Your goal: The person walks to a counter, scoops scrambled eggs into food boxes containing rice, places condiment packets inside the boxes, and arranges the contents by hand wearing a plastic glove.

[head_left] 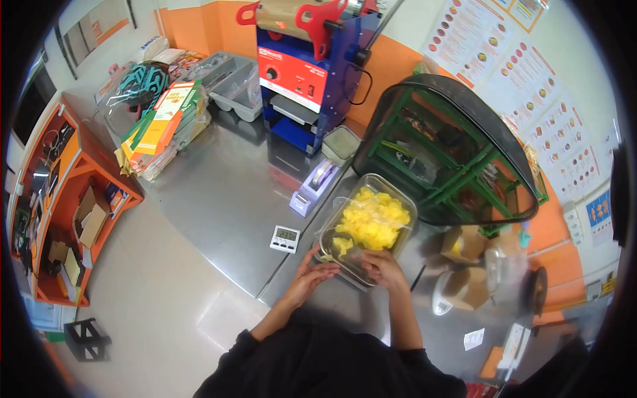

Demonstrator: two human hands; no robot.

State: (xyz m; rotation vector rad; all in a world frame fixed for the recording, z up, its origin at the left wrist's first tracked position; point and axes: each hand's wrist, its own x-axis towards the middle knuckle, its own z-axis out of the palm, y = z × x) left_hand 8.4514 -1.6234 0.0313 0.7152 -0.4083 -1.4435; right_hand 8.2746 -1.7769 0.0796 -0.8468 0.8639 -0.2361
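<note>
A rectangular clear-walled tray [413, 199] holds soft yellow food pieces [373, 219]. Crinkled clear plastic bag [340, 207] material lies around and over the food and bulges past the tray's left side. At the near-left corner my left hand [309, 277] has its index finger stretched along the plastic, with the thumb side pinching its edge. My right hand [383, 268] is closed at the near rim, fingertips bent down onto the plastic; exactly what lies between them is partly hidden. A small yellow portion [342, 247] sits apart from the main heap, between the hands.
A white timer [284, 239] and purple tape dispenser [313, 188] stand left of the tray. Behind are a blue-and-red sealing machine [292, 79] and a small grey tub [341, 146]. A black-rimmed green compartment rack [458, 159] looms right, near brown paper boxes [466, 288] and a white scale [441, 298].
</note>
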